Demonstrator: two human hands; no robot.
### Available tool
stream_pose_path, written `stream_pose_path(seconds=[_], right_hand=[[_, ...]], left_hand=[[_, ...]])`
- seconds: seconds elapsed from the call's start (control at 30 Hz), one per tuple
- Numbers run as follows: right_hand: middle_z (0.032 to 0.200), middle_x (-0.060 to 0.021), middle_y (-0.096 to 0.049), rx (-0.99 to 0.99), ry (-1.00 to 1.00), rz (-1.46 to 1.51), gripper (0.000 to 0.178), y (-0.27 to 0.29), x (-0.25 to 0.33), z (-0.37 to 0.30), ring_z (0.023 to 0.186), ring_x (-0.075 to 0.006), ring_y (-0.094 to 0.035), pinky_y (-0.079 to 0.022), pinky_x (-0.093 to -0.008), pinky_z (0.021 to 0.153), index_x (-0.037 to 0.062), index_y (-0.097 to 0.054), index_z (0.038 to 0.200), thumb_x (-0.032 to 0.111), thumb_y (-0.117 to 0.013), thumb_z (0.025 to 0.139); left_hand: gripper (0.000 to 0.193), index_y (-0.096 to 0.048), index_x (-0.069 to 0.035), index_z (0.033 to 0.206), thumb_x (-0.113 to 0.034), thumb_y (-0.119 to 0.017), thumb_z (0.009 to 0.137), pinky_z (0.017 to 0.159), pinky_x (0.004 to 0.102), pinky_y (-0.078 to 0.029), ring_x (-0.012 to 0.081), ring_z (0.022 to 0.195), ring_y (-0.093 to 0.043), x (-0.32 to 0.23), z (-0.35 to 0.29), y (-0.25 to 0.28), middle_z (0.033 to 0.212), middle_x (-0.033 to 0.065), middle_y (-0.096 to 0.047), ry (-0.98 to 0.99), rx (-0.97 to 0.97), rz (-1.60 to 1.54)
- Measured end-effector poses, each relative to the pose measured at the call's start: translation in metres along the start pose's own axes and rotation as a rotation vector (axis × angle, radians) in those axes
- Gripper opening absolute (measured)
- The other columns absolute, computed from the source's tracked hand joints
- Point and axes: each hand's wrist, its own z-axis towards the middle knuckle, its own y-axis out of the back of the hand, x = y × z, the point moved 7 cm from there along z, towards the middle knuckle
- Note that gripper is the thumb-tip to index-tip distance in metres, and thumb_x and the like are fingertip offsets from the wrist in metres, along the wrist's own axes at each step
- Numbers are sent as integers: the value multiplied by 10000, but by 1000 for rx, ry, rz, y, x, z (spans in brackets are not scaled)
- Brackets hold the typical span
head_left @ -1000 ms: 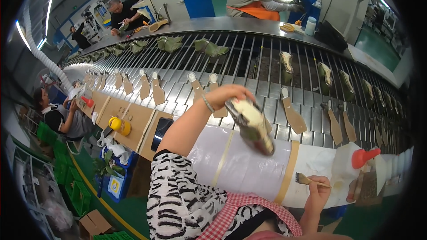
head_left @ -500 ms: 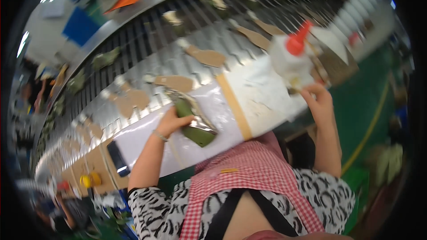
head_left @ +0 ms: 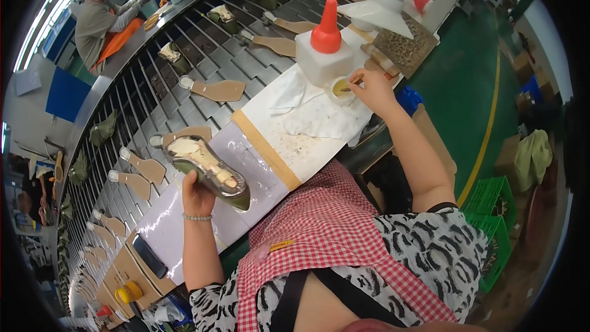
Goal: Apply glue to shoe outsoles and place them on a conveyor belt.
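Nearest, the checked apron [head_left: 307, 227] bears a yellow tag [head_left: 281, 245], its marks too small to read. The left hand [head_left: 198, 194] grasps an upturned green shoe [head_left: 209, 165] above the sheeted surface [head_left: 246, 150]; its long axis runs obliquely, broad end pointing away past the hand. The right hand [head_left: 373, 89] pinches a brush [head_left: 351, 83] at a small cup [head_left: 337, 96], just beside a red-capped bottle [head_left: 324, 64]. Beyond both hands lie insoles [head_left: 218, 91] on a slatted conveyor [head_left: 224, 61], then a co-worker [head_left: 95, 37].

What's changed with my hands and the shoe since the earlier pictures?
Your right hand has carried the brush rightward, from over the white paper to the small cup by the bottle. Your left hand has moved from the shoe's far end to its near side. Both holds stayed, and the bottle stands where it was.
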Motion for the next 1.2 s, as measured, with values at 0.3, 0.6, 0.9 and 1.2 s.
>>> stream_pose_path(seconds=[0.3, 0.6, 0.9, 1.2], right_hand=[[810, -133, -675, 19, -48, 90, 130, 0, 6, 5, 766, -265, -653, -507, -360, 691, 25, -647, 871, 120, -671, 785], [877, -53, -672, 27, -145, 615, 157, -15, -40, 0, 801, -140, -637, -482, -273, 689, 17, -639, 933, 142, -660, 840], [867, -18, -649, -48, -835, 1416, 212, -63, -85, -35, 824, -130, -618, -465, -245, 683, 79, -635, 938, 260, -708, 855], [967, -108, -661, 70, -488, 1865, 190, -7, 7, -51, 964, -214, -638, -527, -344, 817, 27, -614, 1044, 164, -628, 913]], left_hand=[[646, -437, -71, 1338, -167, -740, 775, 1012, 420, -434, 253, 1178, -533, -11, -21, -42, 1270, 71, -548, -126, -48, 7], [673, -441, 1, 1318, -163, -793, 768, 1041, 349, -376, 214, 1176, -508, 21, -16, -43, 1322, 94, -501, -655, -322, 976], [930, -316, -41, 1393, -179, -862, 653, 1083, 375, -355, 255, 1280, -437, 0, -34, -99, 1392, 130, -422, -623, 138, 897], [862, -355, -38, 1390, -56, -830, 671, 1059, 365, -398, 255, 1240, -482, 42, -58, -109, 1360, 146, -448, -647, -107, 791]])
